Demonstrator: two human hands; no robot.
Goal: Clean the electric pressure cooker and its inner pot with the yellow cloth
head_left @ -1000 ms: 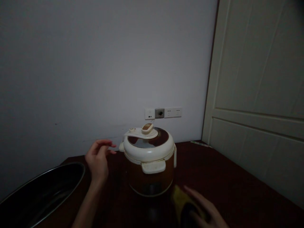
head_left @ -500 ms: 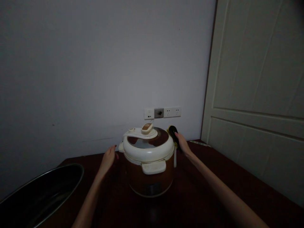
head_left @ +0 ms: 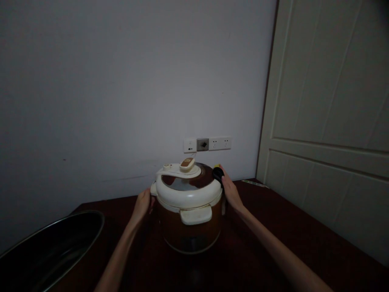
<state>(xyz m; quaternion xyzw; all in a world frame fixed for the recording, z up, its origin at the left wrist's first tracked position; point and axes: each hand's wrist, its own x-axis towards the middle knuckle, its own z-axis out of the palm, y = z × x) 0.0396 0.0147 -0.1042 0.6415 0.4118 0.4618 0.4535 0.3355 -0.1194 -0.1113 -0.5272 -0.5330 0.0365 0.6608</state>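
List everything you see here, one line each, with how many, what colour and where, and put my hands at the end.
Cooker: one, white and brown, centre, on the table
Open vessel: one, dark with paler rim, lower left
Handheld object: one, black and yellow, in your right hand
Table: one, dark red, under the cooker
Thin strip: one, pale, table's back right
Wall: one, grey, behind
Socket row: one, white and grey, on the wall
Panelled surface: one, greyish, right
Left hand: one, bare, at the cooker's left handle
Right hand: one, bare, cooker's right side
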